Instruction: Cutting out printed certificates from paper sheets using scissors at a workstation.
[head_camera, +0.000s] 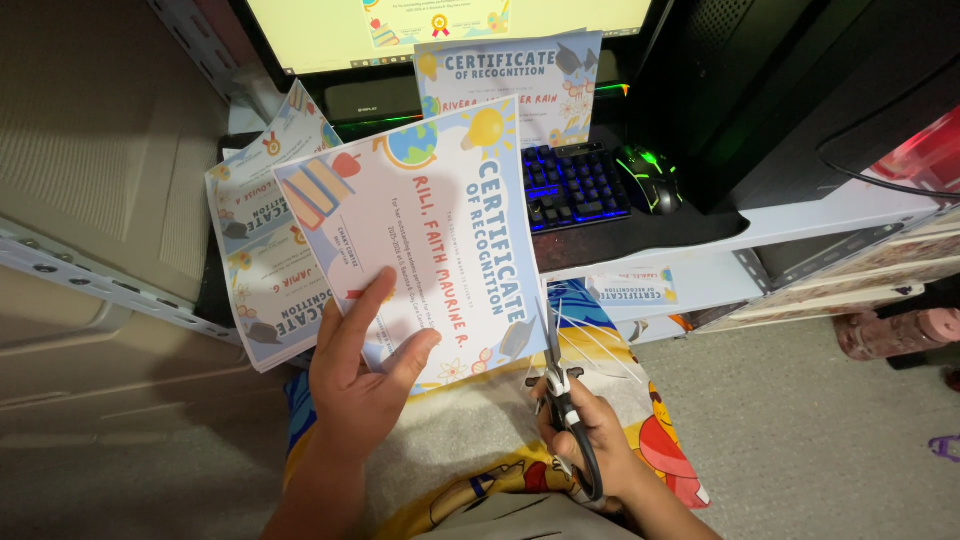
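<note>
Now trimming: left hand (360, 385) pinching the printed certificate (420, 240) at its lower edge, right hand (590, 440) closed around scissors (560, 385), blades meeting the sheet's border just right of that pinch. Next, probably, steady straight snips along the border.

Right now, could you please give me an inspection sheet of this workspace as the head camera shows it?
Surface: dark desk with a white shelf edge below it.
Job's things: colourful printed certificate; scissors at its right edge.
Clutter: more certificates fanned behind, one propped against the monitor, thin paper strips over a cartoon-print cloth.
Hands: left hand grips the certificate's lower edge; right hand holds the scissors, blades pointing up.
Cables: black cable at right.
Surroundings: backlit keyboard, lit mouse, black computer tower, grey floor.
</note>
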